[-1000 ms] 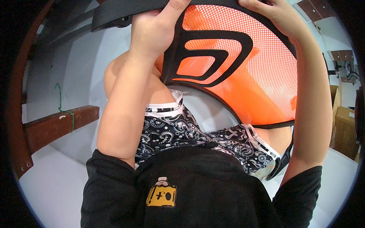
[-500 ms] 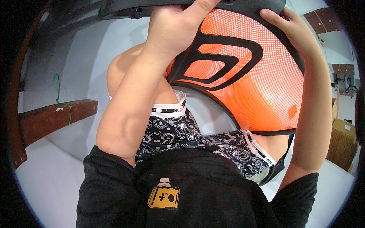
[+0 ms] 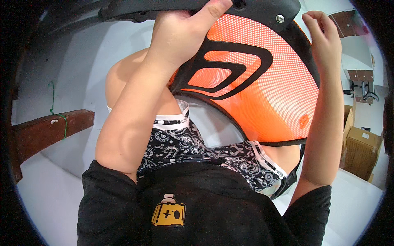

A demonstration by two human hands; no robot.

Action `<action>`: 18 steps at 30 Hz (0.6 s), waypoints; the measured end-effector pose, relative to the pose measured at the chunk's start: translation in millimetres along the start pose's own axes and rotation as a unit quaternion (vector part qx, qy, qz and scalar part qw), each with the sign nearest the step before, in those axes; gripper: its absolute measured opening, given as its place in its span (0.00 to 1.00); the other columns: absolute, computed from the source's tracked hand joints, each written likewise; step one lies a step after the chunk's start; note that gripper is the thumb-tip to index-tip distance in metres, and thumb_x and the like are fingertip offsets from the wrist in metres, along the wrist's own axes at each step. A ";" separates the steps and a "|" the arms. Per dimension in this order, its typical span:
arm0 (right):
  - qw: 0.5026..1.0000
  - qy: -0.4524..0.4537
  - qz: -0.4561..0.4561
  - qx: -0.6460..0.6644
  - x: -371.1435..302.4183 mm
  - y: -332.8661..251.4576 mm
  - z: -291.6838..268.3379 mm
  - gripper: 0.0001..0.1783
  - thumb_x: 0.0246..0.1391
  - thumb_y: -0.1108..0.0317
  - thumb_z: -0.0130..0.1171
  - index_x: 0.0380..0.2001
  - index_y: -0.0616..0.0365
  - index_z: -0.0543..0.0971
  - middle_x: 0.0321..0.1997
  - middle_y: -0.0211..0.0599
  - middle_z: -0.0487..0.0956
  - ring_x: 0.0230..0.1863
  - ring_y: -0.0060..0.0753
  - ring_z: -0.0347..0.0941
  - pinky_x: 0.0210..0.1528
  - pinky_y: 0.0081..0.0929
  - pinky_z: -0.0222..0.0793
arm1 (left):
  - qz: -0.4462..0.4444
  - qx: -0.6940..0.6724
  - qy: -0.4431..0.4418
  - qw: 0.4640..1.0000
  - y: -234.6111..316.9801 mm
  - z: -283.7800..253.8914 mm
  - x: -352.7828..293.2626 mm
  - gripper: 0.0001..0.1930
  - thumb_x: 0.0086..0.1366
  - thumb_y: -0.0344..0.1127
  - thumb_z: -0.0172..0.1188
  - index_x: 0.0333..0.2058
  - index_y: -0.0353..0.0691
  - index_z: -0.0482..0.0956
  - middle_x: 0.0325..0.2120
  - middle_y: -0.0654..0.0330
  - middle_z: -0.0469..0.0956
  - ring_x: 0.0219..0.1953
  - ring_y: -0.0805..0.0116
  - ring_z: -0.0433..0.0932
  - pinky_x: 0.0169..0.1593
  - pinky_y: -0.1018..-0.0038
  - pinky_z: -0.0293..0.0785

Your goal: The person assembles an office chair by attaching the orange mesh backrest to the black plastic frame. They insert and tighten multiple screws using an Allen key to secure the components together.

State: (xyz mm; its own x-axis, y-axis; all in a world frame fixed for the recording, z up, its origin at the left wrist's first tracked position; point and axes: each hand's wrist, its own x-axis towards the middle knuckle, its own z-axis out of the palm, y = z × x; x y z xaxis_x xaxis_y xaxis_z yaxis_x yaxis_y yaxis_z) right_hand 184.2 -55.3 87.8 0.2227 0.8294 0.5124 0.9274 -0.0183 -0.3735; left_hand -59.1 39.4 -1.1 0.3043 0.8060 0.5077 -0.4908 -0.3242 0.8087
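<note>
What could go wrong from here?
- The right hand looks clear of the black bar, so with only the left hand on it, the bar might tilt or slip.
- The silver bolt could work loose if not tight; I can't tell its tightness.
- The orange mesh sits close over the lap, so a slip might knock the legs.

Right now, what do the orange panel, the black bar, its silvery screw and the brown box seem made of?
Orange panel: probably synthetic mesh, see-through with tiny holes. Black bar: likely moulded plastic, dull sheen, rounded corner. Screw: shiny metal, by its glint. Brown box: apparently matt cardboard, flat sides.
</note>
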 end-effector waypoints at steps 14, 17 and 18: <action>0.963 0.089 -0.223 -0.125 -30.8 -43.9 23.3 0.09 0.47 0.66 0.68 0.34 0.51 0.85 0.23 0.27 0.73 0.25 0.19 0.68 0.27 0.18 0.64 | 0.009 -0.014 -0.008 1.000 9.2 4.8 0.7 0.23 0.63 0.29 0.60 0.55 0.31 0.66 0.45 0.57 0.73 0.47 0.70 0.72 0.52 0.77 0.69; 0.955 0.109 -0.236 -0.140 -30.2 -40.4 29.1 0.07 0.49 0.66 0.67 0.33 0.52 0.84 0.24 0.29 0.74 0.25 0.22 0.69 0.27 0.20 0.65 | -0.018 -0.028 -0.006 0.999 7.2 5.2 1.3 0.23 0.63 0.29 0.60 0.55 0.31 0.66 0.44 0.57 0.73 0.46 0.70 0.72 0.52 0.76 0.69; 0.954 0.114 -0.230 -0.154 -30.1 -39.3 31.7 0.07 0.50 0.65 0.66 0.34 0.52 0.83 0.25 0.29 0.74 0.25 0.24 0.69 0.28 0.21 0.65 | -0.021 -0.025 -0.006 0.999 6.9 5.0 1.2 0.23 0.63 0.30 0.60 0.55 0.31 0.66 0.44 0.57 0.73 0.46 0.70 0.72 0.52 0.77 0.69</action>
State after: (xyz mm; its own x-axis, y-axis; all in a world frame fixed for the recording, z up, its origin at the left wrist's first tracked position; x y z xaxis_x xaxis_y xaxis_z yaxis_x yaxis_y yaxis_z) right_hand 131.5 -61.8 62.6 -0.2020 0.6467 0.7355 0.9793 0.1263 0.1579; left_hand -58.0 35.7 6.6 0.3350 0.8122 0.4776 -0.5169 -0.2653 0.8139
